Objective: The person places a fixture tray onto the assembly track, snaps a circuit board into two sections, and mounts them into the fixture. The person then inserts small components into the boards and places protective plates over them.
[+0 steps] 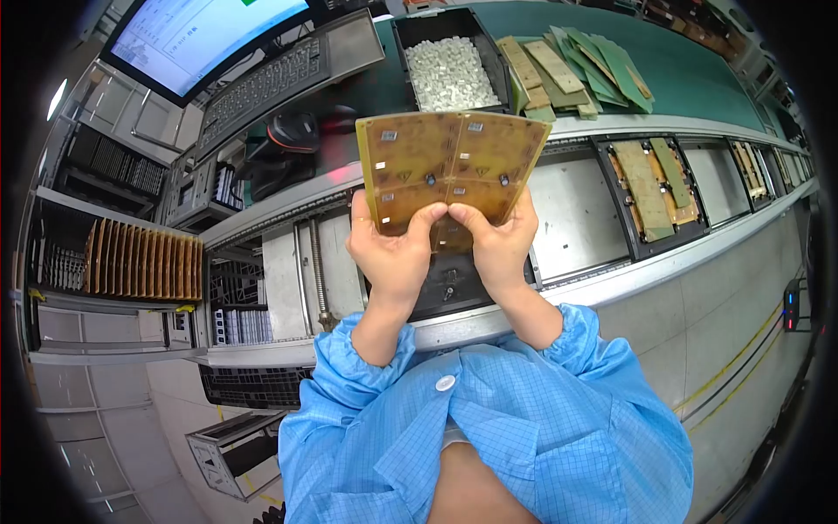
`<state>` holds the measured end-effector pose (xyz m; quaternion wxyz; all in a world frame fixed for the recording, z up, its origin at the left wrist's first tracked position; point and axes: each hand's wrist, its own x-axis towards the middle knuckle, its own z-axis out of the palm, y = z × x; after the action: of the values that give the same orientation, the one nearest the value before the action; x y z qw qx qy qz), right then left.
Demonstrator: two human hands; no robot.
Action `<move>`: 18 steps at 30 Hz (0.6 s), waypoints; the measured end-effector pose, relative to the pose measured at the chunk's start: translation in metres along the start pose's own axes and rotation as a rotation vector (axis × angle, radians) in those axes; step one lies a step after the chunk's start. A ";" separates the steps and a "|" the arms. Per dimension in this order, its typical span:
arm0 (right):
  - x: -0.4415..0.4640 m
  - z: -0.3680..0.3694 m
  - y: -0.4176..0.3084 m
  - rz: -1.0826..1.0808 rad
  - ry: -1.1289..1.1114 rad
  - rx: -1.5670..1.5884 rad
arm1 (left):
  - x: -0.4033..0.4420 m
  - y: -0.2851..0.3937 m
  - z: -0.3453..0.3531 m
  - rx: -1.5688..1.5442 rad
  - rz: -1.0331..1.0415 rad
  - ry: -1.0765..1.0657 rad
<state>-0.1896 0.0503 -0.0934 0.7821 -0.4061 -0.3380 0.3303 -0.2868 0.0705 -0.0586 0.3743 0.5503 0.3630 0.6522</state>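
Both hands hold up a brownish-yellow circuit board panel (415, 157), tilted toward me above the conveyor. Score lines divide it into sections with small labels and a few dark components. My left hand (393, 249) grips its lower left part, and my right hand (500, 240) grips its lower right. The two thumbs press on the front face near the centre line, their tips almost touching, while most fingers are hidden behind the panel. Below my hands, a black fixture (448, 284) lies on the conveyor, partly covered by them.
A black bin (491, 44) of small whitish parts stands behind the panel, beside stacked green and tan boards (602, 65). Right along the conveyor rail (594, 262) sits a loaded fixture (650, 188). At left are a rack of boards (144, 262), a scanner (292, 131), keyboard (262, 92) and monitor (188, 44).
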 end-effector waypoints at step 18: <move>0.060 -0.150 0.004 0.618 0.046 -0.253 | 0.070 -0.039 -0.053 0.274 -0.197 -0.326</move>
<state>-0.0374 0.0374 -0.1474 0.5959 -0.5905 -0.2196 0.4980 -0.3437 0.1471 -0.0691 0.4117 0.6559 0.4347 0.4597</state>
